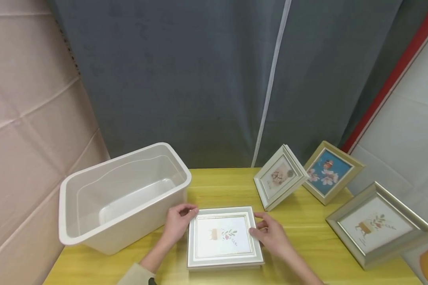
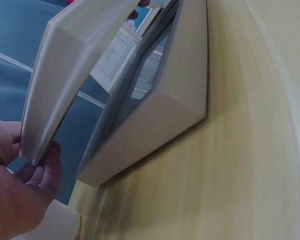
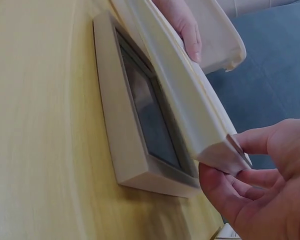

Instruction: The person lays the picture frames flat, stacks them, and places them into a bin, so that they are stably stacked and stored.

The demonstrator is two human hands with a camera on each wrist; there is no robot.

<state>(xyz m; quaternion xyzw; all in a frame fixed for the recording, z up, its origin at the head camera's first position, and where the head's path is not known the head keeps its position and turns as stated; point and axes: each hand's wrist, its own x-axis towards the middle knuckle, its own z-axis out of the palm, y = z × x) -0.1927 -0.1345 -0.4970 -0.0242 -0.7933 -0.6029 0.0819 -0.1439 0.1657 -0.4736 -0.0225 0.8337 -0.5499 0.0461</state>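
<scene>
Both hands hold a white picture frame [image 1: 222, 259] with a small plant print, face up in the head view. My left hand [image 1: 178, 222] pinches it near its far left corner. On the opposite side, my right hand [image 1: 272, 236] grips the right edge between thumb and fingers. A second picture frame [image 2: 142, 135] lies flat on the table directly beneath, its dark glazed face upward. Both wrist views show the held frame tilted over this lower one, with a gap between them. From the head, the lower frame is almost wholly hidden.
An open white plastic bin [image 1: 125, 221] stands left of my left hand on the yellow wooden table [image 1: 306, 257]. Toward the right stand a white frame [image 1: 279, 176], a gold frame with flowers [image 1: 328, 172] and a silver frame [image 1: 378, 225]. A grey curtain [image 1: 185, 87] hangs behind.
</scene>
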